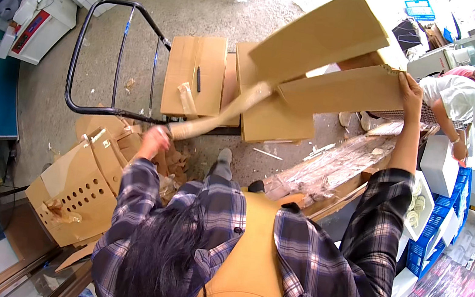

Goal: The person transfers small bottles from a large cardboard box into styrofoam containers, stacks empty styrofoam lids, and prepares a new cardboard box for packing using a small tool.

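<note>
My left hand (pixel 155 141) is closed on the end of a long tan strip of packing tape (pixel 217 119). The strip runs up to the right, blurred, and its far end meets the cardboard box (pixel 322 32), whose flaps stand open. With my right hand (pixel 410 91) I grip the outer edge of a long cardboard flap (pixel 350 91), holding it up. Beneath the raised flaps, more brown cardboard (pixel 272 120) lies flat. To its left is a taped carton (pixel 185 70) with a slim black pen-like tool (pixel 198 79) on top.
A trolley's black tubular handle (pixel 73 56) rises on the left. Scrap cardboard (pixel 75 186) with round holes leans by my left side. Plastic-wrapped material (pixel 326 168) lies at right. A person (pixel 460 99) bends near white boxes and blue crates (pixel 441 222). A white machine (pixel 40 27) stands far left.
</note>
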`<state>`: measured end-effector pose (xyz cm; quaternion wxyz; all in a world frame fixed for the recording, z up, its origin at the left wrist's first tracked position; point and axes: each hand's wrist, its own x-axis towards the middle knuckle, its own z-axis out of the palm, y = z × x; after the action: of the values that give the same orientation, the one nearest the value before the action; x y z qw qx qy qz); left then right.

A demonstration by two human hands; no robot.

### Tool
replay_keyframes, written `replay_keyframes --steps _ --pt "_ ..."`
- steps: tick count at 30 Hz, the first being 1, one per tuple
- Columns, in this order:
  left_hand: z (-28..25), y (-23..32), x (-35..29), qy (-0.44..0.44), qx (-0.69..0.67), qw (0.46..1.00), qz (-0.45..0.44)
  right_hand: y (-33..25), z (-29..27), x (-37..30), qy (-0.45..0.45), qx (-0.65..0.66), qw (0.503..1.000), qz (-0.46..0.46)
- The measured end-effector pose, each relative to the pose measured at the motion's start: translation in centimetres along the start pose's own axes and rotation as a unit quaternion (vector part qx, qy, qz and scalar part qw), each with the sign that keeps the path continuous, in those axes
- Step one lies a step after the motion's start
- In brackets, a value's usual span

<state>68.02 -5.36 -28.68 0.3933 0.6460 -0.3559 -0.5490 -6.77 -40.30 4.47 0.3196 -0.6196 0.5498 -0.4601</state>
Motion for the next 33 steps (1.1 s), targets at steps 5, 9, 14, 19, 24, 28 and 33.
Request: replay_keyframes --steps 5,9,14,19,24,28,33 --pt "-10.7 10.3 -0.4 0.372 -0.292 0.881 0.022 -9.1 2.6 -8.1 -0.047 -0.042 0.992 -0.105" --pt "-6.7 13.5 3.0 0.396 -0.221 0.891 -0.016 -13.7 7.2 -13.8 -0.069 -0.087 0.979 -0.172" --pt "5.7 15.3 3.6 0.34 -0.138 0.92 0.135 -16.4 12.7 -20.5 -0.068 -0.128 0.955 -0.258" --pt "24.0 28.7 7.0 -0.075 0.163 0.956 0.231 -17.2 16.2 -26.1 -0.054 -0.214 0.931 -0.292" --pt "36.1 28.9 12.4 -0.207 0.471 0.849 0.12 -18.6 17.5 -29.4 -0.117 -0.19 0.939 -0.263" --pt "38.7 23.2 17.0 -0.096 0.328 0.921 0.188 -18.7 17.6 -30.0 -0.178 -0.157 0.943 -0.234" --pt "42.1 26.6 13.5 -0.127 0.328 0.915 0.196 -17.6 15.4 -25.5 -0.42 -0.272 0.859 -0.108"
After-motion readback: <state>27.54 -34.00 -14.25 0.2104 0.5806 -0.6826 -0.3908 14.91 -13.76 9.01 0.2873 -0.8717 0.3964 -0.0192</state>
